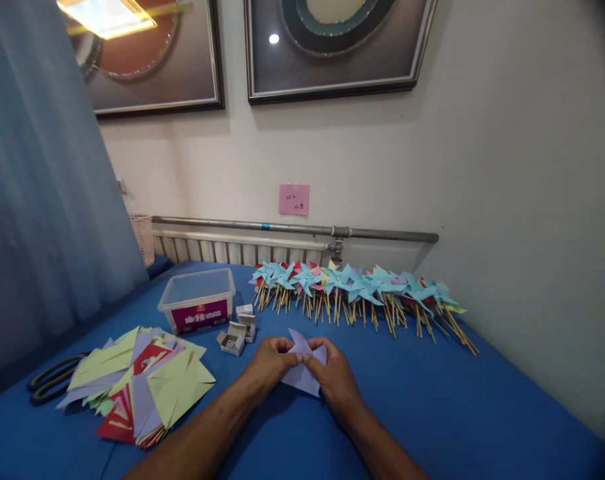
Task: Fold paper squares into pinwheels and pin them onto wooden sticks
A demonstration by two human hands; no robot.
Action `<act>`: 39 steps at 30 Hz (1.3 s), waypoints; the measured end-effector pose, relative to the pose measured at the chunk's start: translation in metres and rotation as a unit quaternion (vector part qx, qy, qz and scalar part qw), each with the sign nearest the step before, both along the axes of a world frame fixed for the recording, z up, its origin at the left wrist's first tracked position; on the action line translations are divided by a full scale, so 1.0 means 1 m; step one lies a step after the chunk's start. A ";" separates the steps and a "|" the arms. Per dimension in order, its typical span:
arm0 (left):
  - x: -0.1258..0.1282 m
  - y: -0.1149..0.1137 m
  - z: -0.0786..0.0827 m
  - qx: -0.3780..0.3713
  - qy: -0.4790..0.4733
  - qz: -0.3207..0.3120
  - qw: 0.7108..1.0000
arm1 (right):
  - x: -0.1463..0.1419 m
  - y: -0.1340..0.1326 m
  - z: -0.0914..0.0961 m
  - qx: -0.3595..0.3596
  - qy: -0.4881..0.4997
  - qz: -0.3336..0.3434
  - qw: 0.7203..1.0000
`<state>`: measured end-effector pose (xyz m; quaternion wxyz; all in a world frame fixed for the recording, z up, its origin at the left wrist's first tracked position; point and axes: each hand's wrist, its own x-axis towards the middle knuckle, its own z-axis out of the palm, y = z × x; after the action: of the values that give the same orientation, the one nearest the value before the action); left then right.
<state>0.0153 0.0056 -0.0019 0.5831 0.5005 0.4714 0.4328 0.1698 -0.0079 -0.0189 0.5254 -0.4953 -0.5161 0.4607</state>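
A lilac paper square [302, 373], partly folded with points sticking up, lies on the blue table [432, 400] in front of me. My left hand [269, 363] pinches its left side with curled fingers. My right hand [335, 373] pinches its right side, fingertips meeting the left hand's over the paper's middle. Both forearms reach in from the bottom edge.
A loose pile of cut coloured paper [142, 387] lies at the left, with black scissors [52, 383] beyond it. A clear plastic tub [197, 300] and small open cardboard boxes [237, 333] stand behind. A long row of finished pinwheels on sticks [362, 293] lines the wall side.
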 end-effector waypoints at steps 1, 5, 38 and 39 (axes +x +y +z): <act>-0.001 0.001 0.000 -0.008 0.000 -0.001 1.000 | 0.000 -0.001 0.001 0.003 -0.014 0.004 1.000; -0.004 0.003 -0.002 -0.005 0.008 0.008 1.000 | 0.000 -0.004 0.007 0.018 -0.063 0.010 0.998; 0.002 0.003 0.000 -0.007 0.028 0.065 0.997 | -0.006 -0.002 0.001 -0.028 0.095 -0.005 0.995; 0.003 0.003 0.000 -0.005 0.029 0.064 0.998 | -0.006 -0.002 0.001 -0.028 0.090 -0.009 0.995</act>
<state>0.0181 0.0083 -0.0024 0.5428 0.4785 0.5212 0.4525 0.1638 -0.0094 -0.0175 0.5601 -0.4708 -0.4489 0.5129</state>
